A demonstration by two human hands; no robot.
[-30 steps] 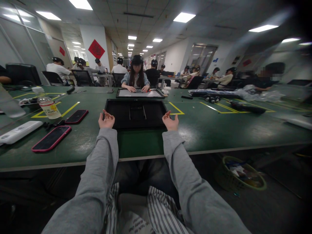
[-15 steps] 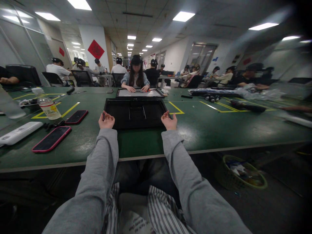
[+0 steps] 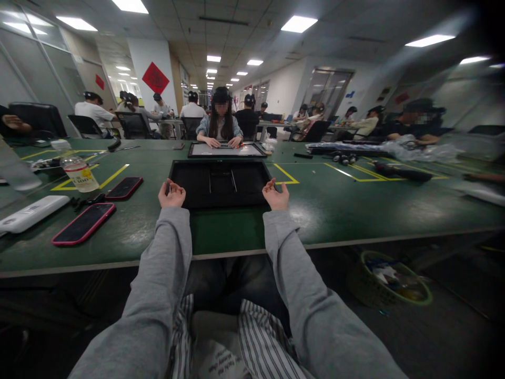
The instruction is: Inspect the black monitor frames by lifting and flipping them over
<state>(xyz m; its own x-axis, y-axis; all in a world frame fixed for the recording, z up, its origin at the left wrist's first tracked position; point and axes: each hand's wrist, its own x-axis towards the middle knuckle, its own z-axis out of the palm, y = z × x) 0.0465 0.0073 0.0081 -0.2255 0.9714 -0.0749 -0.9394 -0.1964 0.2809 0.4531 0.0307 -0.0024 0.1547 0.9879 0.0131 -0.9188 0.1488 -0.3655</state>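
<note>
A shallow black rectangular tray-like panel (image 3: 193,179) lies on the green table in front of me, with two thin metal rods across its inside. Beside its near left corner is my left hand (image 3: 172,196), palm up. Its fingers are curled in, and a small dark sliver shows between thumb and fingers, too small to name. At the near right corner my right hand (image 3: 276,197) also faces palm up, its fingers loosely bent and apart, with nothing seen in them. Whether either hand touches the panel's edge is unclear.
Phones (image 3: 83,224) in red cases, a white box-like device (image 3: 33,215) and a bottle (image 3: 82,175) stand to the left. Across the table, a person (image 3: 221,123) handles a framed panel (image 3: 205,152). A dark tool (image 3: 402,171) lies right; a basket (image 3: 365,287) sits below.
My right hand has shifted very slightly to the right and the view has moved a little. The black panel has stayed in place.
</note>
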